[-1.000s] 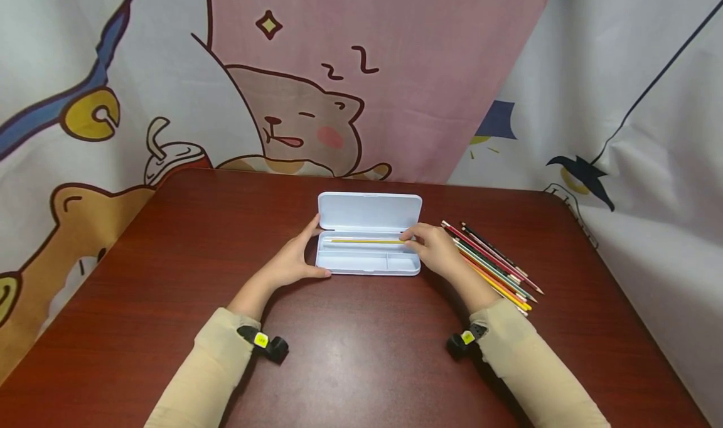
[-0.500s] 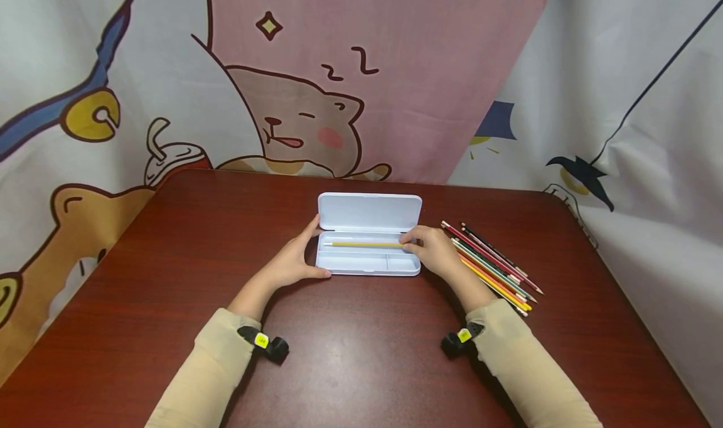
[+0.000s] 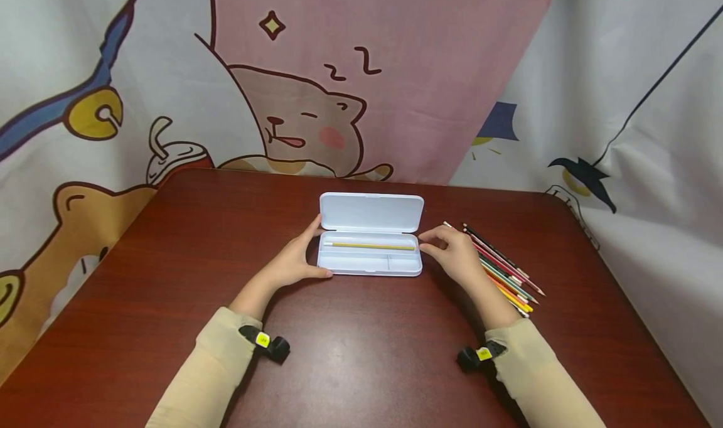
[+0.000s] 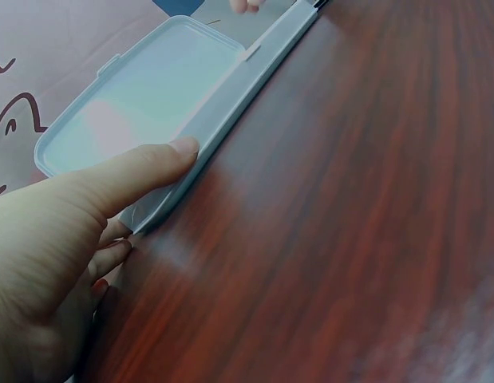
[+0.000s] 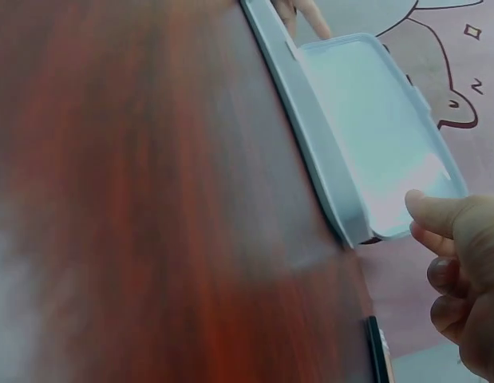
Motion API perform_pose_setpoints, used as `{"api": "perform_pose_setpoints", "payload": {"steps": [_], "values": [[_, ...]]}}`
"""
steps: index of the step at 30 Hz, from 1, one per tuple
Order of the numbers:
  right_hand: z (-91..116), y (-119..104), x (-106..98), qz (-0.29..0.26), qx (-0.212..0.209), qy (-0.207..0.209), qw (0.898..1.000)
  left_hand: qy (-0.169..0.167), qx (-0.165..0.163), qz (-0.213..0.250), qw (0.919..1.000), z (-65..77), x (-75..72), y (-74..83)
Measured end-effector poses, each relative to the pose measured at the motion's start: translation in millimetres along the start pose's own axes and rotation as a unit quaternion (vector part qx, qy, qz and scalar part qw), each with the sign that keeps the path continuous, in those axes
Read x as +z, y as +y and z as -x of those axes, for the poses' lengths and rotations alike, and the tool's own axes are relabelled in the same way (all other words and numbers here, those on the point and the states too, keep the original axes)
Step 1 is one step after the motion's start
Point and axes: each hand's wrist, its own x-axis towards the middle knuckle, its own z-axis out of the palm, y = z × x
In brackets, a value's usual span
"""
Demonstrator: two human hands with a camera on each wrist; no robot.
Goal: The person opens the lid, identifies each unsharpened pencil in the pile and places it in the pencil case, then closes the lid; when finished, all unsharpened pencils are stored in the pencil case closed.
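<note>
From my end, the trouble I'd expect first is a knock: the right hand (image 3: pixel 452 258) sits just beside the case's right end, so a stray brush could skew the pencil case (image 3: pixel 356 263) or tip its raised lid (image 3: pixel 371 212). If the left hand (image 3: pixel 294 262) loosened, the case might slide on the smooth tabletop (image 3: pixel 361 359). The loose pencils (image 3: pixel 508 278), partly behind the right fingers and forearm, could roll if the sleeve drags over them.

My left fingers grip the case's left end, thumb at its front corner; my right fingers are loosely bent and hold nothing that I can see. Whether they touch the rim I cannot tell.

Between the two sets of fingers, the yellow pencil (image 3: pixel 373 246) lies in the rear compartment, slim and straight, its left tip whitish, its right end slightly nearer me. The case around it is pale and glossy, a short section divided off in front.
</note>
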Motion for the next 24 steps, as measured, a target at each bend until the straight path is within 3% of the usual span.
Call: {"api": "perform_pose_setpoints", "payload": {"steps": [14, 24], "values": [[43, 16, -36, 0.031, 0.027, 0.026, 0.999, -0.001, -0.004, -0.004, 1.0000, -0.1, 0.2, -1.5], [71, 28, -57, 0.077, 0.077, -0.009, 0.994, -0.002, -0.004, 0.002, 1.0000, -0.3, 0.2, 0.1]]}}
